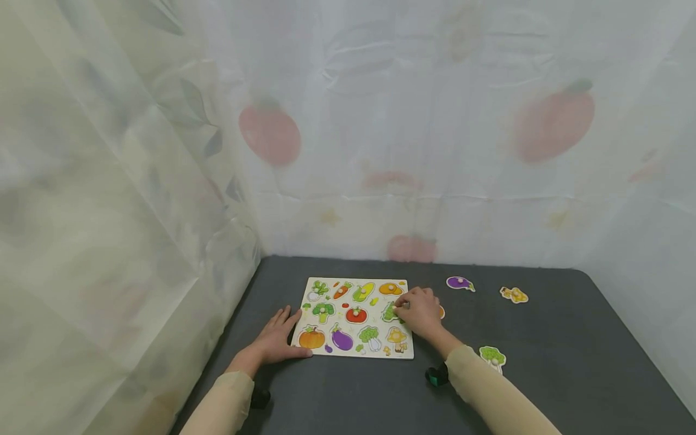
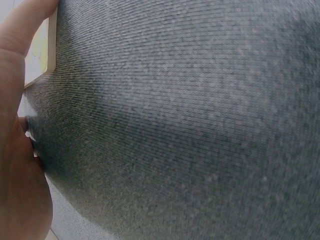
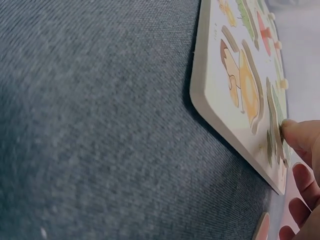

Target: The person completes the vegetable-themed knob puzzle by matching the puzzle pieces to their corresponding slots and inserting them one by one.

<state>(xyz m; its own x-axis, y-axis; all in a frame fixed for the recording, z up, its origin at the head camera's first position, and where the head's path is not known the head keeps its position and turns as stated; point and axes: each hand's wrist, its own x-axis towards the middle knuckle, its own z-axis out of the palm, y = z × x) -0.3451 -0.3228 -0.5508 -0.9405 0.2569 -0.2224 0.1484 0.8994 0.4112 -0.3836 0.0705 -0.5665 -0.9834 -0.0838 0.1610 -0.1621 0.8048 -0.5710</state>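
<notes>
Board up on my head feed, towards the far left of the dark surface: eleven big shapes, rows of four, three, four. Two hands at it! Left hand lies against the board's left edge, fingers straight, thumb out along the near left corner. Right hand pinches a green piece, thumb and fingertips closed on it, by the board's right edge. Four loose pieces, I count: eggplant piece by the surface's far edge, yellow piece towards the far right corner, leafy piece farthest from that far edge, orange piece half hidden by the right hand. Left wrist feed: I get the board's thick corner under the thumb. Right wrist feed, low and side-on: pegs standing up, and the mushroom's sunken outline. Whether the green piece sits flat, I can't tell.
</notes>
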